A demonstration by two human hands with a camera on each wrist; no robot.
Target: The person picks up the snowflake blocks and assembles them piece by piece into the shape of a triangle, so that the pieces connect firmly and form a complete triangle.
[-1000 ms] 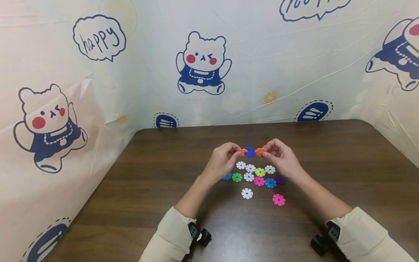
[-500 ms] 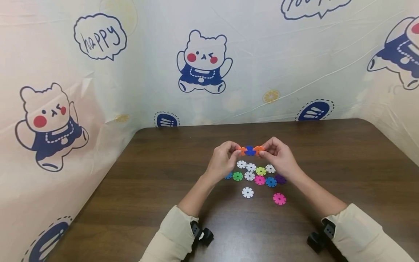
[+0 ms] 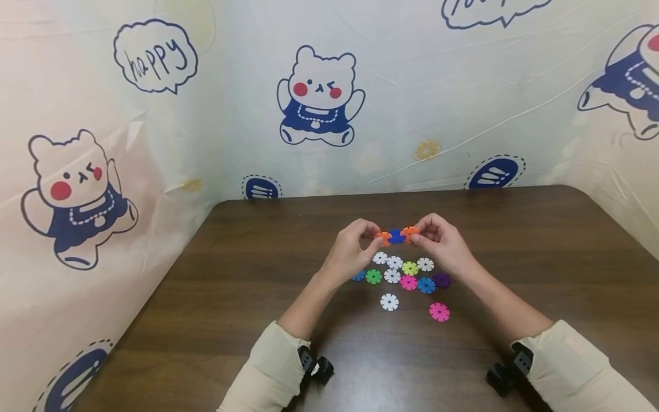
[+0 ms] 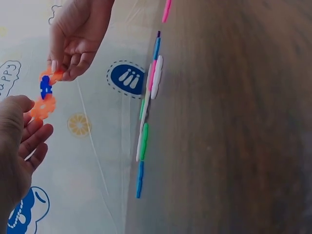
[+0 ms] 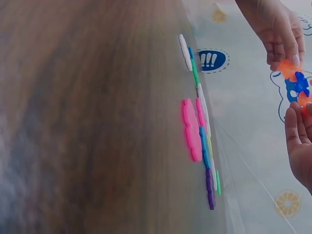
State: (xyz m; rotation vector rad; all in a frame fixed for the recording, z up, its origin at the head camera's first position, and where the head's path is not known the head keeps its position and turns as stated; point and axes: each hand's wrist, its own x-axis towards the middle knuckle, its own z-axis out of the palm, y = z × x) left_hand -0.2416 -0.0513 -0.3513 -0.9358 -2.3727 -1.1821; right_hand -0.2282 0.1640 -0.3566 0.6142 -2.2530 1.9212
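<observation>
My left hand (image 3: 352, 252) pinches an orange snowflake disc (image 4: 44, 108) between thumb and fingers. My right hand (image 3: 447, 245) pinches a second orange snowflake disc (image 3: 410, 233). Between them a dark blue snowflake disc (image 3: 396, 237) joins the two into a short row, held up off the table. From the right wrist view, the blue disc stands at an angle to the orange ones. Below the hands lie loose snowflake discs: several white ones (image 3: 392, 276), a yellow-green one (image 3: 410, 268), a green one (image 3: 373, 277) and a pink one (image 3: 409, 283).
Also flat on the brown table (image 3: 216, 320) are a blue disc (image 3: 426, 285), a purple disc (image 3: 441, 280) and a separate pink disc (image 3: 439, 312) nearer the front. A printed cloth (image 3: 231, 103) hangs behind the table's far edge.
The joined row has tilted, with its right end now slightly higher. The blue disc, rounder in view before, is turned more edge-on. Both hands keep their pinch; the loose discs stay put.
</observation>
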